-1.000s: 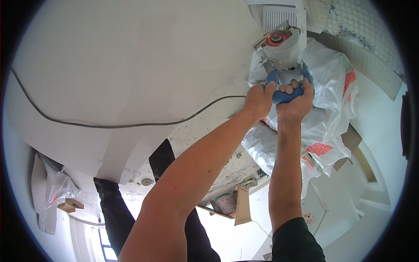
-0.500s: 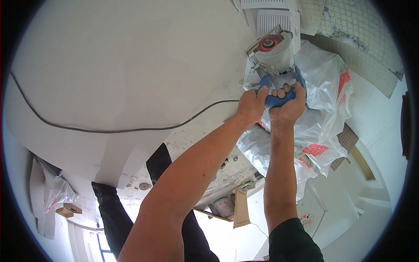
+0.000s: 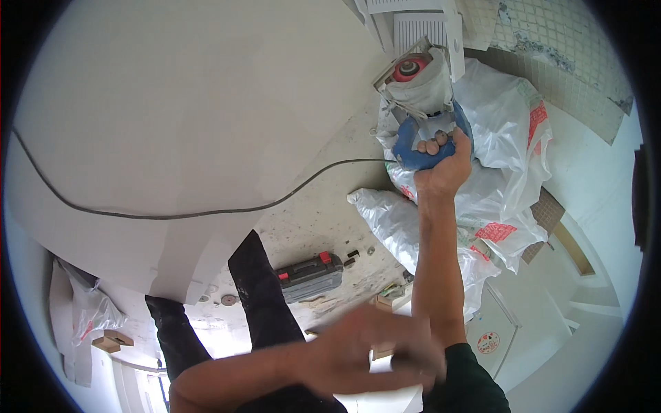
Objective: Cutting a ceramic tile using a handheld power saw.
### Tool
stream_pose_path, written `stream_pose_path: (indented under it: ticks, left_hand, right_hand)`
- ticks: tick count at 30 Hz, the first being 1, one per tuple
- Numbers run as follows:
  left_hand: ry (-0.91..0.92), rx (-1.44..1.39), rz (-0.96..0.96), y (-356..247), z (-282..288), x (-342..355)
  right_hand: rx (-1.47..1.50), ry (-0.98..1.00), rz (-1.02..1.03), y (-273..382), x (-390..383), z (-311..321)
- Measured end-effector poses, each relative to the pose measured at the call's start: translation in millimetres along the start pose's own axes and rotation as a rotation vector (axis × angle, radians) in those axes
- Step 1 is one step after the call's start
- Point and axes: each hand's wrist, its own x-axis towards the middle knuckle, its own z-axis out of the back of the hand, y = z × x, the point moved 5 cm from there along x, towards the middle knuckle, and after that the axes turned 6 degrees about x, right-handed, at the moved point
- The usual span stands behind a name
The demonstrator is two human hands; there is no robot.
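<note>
Tool (image 3: 432, 93) could twist: nearest, the left hand (image 3: 368, 347) is off it, a half-curled blur, its hold unclear; only the right hand (image 3: 444, 166), wrapped round the blue handle (image 3: 407, 151), steadies it. Beyond, the cord (image 3: 172, 217) could snag and jerk it into the bags (image 3: 506, 127) alongside, tearing them.

Shiny white plastic sacks (image 3: 506, 131) with red print are heaped at right. Beyond them, far right, shows a pale gridded surface (image 3: 554, 41). A grey, red-latched toolbox (image 3: 311, 278) lies on the speckled floor (image 3: 323, 219). Near left sits a brown box (image 3: 111, 341), probably cardboard.
</note>
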Motion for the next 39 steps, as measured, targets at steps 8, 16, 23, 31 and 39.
stream_pose_path:
  ticks: [8, 16, 23, 31, 39]
  left_hand:
    - [0.146, -0.608, -0.061, -31, 0, -7]
    - [0.023, -0.501, -0.267, -28, 1, -21]
    - [0.072, -0.277, -0.394, -61, 16, 11]
    - [0.49, -0.149, 0.088, -77, 2, 12]
    - [-0.463, 0.364, 0.216, 28, 87, 30]
  right_hand:
    - [-0.006, 0.008, 0.019, 1, -2, 2]
    - [0.023, 0.014, 0.007, -2, -1, 5]
    - [0.041, -0.005, -0.002, 3, -1, 13]
    - [0.037, 0.003, 0.01, 4, 3, 10]
    - [-0.041, 0.035, 0.032, 4, 0, 4]
